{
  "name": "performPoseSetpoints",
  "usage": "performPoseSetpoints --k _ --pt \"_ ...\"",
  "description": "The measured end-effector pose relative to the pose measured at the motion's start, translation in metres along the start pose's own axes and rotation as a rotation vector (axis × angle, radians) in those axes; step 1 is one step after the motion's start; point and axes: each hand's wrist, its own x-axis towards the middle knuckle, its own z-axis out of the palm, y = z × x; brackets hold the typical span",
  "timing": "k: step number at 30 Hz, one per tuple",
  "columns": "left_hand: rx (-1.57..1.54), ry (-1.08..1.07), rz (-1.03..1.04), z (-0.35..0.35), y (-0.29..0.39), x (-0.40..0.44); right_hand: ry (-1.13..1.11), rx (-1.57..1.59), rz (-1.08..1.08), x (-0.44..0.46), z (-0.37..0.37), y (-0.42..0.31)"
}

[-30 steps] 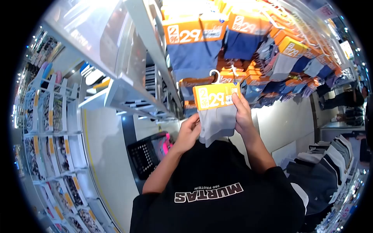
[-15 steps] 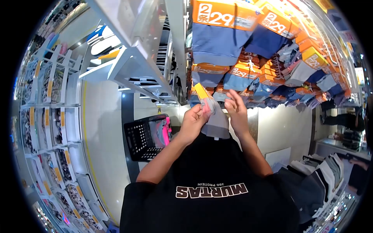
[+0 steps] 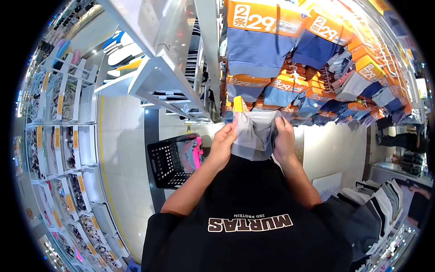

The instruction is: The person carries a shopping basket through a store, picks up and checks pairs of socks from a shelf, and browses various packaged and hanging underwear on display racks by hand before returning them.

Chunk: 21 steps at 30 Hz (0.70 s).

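Observation:
A pair of grey boxer briefs point(image 3: 254, 143) hangs stretched out in front of my chest, with a darker grey band along its lower edge. An orange-yellow tag point(image 3: 239, 104) sticks up at its upper left corner. My left hand point(image 3: 224, 143) grips the left side of the cloth, fingers closed on it. On the opposite side my right hand point(image 3: 284, 138) pinches the edge, thumb on top. Just beyond the briefs hang more folded blue briefs point(image 3: 260, 52) under orange cards marked 29.
A black shopping basket point(image 3: 158, 165) with a pink-edged package point(image 3: 195, 152) inside stands on the floor at left. A white shelf unit point(image 3: 167, 77) rises ahead. Low racks point(image 3: 63, 136) line the far left. Grey and black garments point(image 3: 380, 204) hang at lower right.
My right hand, apart from the briefs before with its fingers raised, now holds their right side. The cloth has been spread wider between both hands.

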Motion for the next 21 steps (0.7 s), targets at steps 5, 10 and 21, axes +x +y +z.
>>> performPoseSetpoints --k 5,10,21 --pt "-0.161 -0.062 -0.1 0.007 0.006 -0.006 0.115 0.229 0.155 0.0 0.009 -0.008" --pt "-0.117 -0.017 -0.061 -0.001 -0.001 -0.001 -0.222 -0.353 -0.271 -0.011 0.008 -0.007" --pt "0.031 -0.136 -0.063 0.003 -0.008 -0.009 -0.004 -0.175 -0.11 0.021 -0.039 0.005"
